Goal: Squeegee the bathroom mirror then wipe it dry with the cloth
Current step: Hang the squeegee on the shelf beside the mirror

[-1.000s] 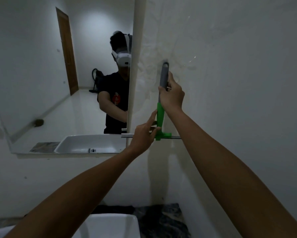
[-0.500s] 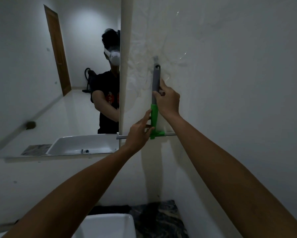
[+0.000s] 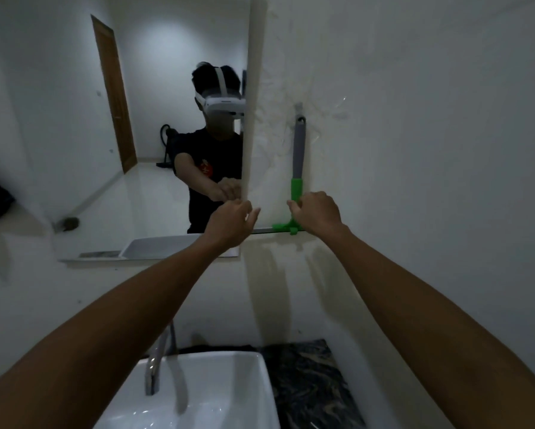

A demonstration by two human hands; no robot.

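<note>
The squeegee (image 3: 298, 156) hangs upright on the white wall just right of the mirror (image 3: 74, 144), grey handle on a hook at the top, green neck and blade at the bottom. My right hand (image 3: 317, 215) is curled around the lower green neck just above the blade, with the thumb on the neck's left side. At the mirror's right edge, my left hand (image 3: 233, 221) holds nothing, its fingers loosely apart. The mirror reflects a person wearing a headset. No cloth is in view.
A white basin (image 3: 254, 394) with a chrome tap (image 3: 156, 363) sits below my arms. Dark marbled counter (image 3: 309, 385) lies to its right. The wall (image 3: 430, 150) runs along the right side.
My right hand slid down from the grey handle to the green neck. My left hand came off the blade and moved left to the mirror's edge. The view tilted down, showing the basin.
</note>
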